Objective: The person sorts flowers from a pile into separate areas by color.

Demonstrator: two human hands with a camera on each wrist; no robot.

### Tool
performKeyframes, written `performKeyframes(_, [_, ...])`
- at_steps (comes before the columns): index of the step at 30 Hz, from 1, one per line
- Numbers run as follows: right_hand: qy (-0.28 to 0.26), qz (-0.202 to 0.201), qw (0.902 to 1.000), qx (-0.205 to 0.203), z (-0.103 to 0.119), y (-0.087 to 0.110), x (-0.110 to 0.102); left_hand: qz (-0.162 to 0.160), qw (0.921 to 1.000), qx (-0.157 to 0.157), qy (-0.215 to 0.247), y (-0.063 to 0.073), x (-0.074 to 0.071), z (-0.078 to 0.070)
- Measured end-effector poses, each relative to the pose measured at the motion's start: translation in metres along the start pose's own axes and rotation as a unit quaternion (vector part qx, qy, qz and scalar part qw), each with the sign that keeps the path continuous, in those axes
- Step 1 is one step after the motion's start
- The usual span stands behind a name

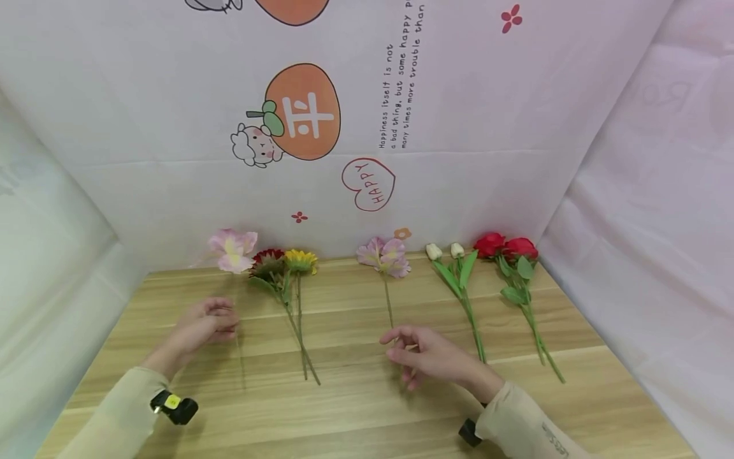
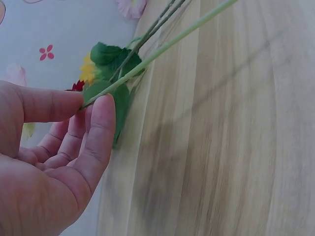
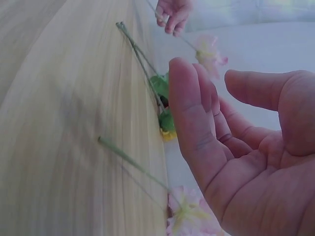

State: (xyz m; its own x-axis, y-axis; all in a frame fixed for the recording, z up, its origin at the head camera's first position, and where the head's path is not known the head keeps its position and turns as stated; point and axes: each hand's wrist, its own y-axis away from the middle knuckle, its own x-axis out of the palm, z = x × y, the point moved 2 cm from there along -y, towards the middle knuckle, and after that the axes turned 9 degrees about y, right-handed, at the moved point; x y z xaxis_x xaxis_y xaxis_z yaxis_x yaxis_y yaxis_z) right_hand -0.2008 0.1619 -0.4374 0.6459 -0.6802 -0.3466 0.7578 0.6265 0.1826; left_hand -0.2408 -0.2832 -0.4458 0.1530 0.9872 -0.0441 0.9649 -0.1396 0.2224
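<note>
Between thumb and fingertips, my left hand [image 1: 202, 328] pinches the thin green stem [image 2: 162, 48] of a pink artificial flower [image 1: 233, 250]. Its pale bloom with a yellow centre is raised at the table's back left. My right hand [image 1: 430, 357] holds nothing; its fingers are loosely bent, the thumb apart from them. It hovers near the lower stem of a second pink flower [image 1: 385, 256], which lies on the table. In the right wrist view that flower's stem [image 3: 130, 160] runs free below the hand.
A dark red flower [image 1: 267, 262] and a yellow one [image 1: 301, 261] lie with crossed stems between the hands. White tulips [image 1: 457, 250] and red roses [image 1: 520, 248] lie to the right on the wooden table [image 1: 338, 408]. A printed white cloth [image 1: 459, 127] rises behind.
</note>
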Motion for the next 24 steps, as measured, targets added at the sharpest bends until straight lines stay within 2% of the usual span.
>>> performKeyframes(6, [0.006, 0.007, 0.9999, -0.008, 0.008, -0.003, 0.006, -0.003, 1.0000, 0.001, 0.006, 0.001, 0.015, -0.004])
performKeyframes(13, [0.007, 0.016, 0.9997, -0.015, 0.013, -0.009, 0.010, 0.020, 0.9997, 0.011, 0.009, 0.000, 0.035, -0.012])
performKeyframes(19, [0.028, 0.021, 0.9987, -0.038, 0.025, -0.016, 0.016, 0.027, 0.9995, 0.015, 0.010, -0.009, 0.052, -0.014])
performKeyframes(24, [0.043, 0.020, 0.9976, -0.051, 0.033, -0.024, 0.023, 0.040, 0.9985, 0.026, 0.026, -0.019, 0.072, -0.021])
